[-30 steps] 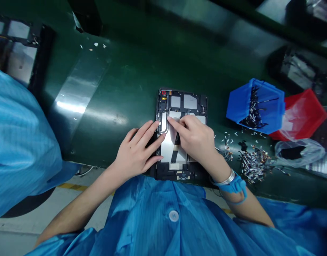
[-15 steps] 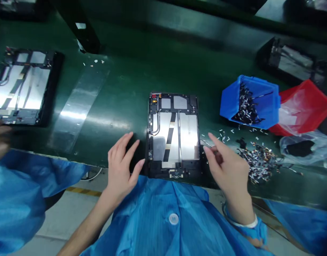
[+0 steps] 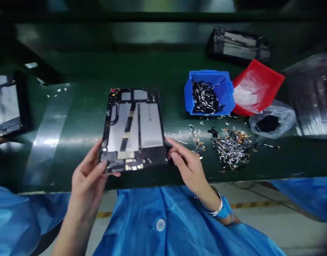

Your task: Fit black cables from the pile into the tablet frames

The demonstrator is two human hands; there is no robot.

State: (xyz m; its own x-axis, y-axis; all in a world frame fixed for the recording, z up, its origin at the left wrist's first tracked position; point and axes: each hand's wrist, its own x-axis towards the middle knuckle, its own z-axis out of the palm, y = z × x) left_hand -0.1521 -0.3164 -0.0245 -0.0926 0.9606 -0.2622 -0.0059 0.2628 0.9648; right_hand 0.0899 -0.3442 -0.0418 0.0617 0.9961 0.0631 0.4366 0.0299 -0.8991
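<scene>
An opened tablet (image 3: 150,124), with silver battery cells, a black flex strip and small boards showing, is tilted with its near edge raised off the bench. My left hand (image 3: 88,174) is closed on its near left corner, thumb on top and fingers beneath. At the lower right edge is my right hand (image 3: 188,165), its index finger against the side and the other fingers curled, partly hidden by the tablet. Just right of this hand lie a few thin cables (image 3: 197,144) and white scraps. A larger heap of short cables (image 3: 232,145) with gold ends is farther right.
A blue bin (image 3: 227,90) holds black cables. Beside it are a red bin (image 3: 270,85) with clear film and a plastic bag (image 3: 272,121). Another opened tablet (image 3: 239,46) lies behind. Clear tape (image 3: 50,131) runs along the left bench, near another tablet (image 3: 6,103) and a co-worker's sleeve (image 3: 16,220).
My left hand has taken hold of the tablet's near left corner, and its near edge has come up. My right hand has moved in to its right edge. The view has shifted right.
</scene>
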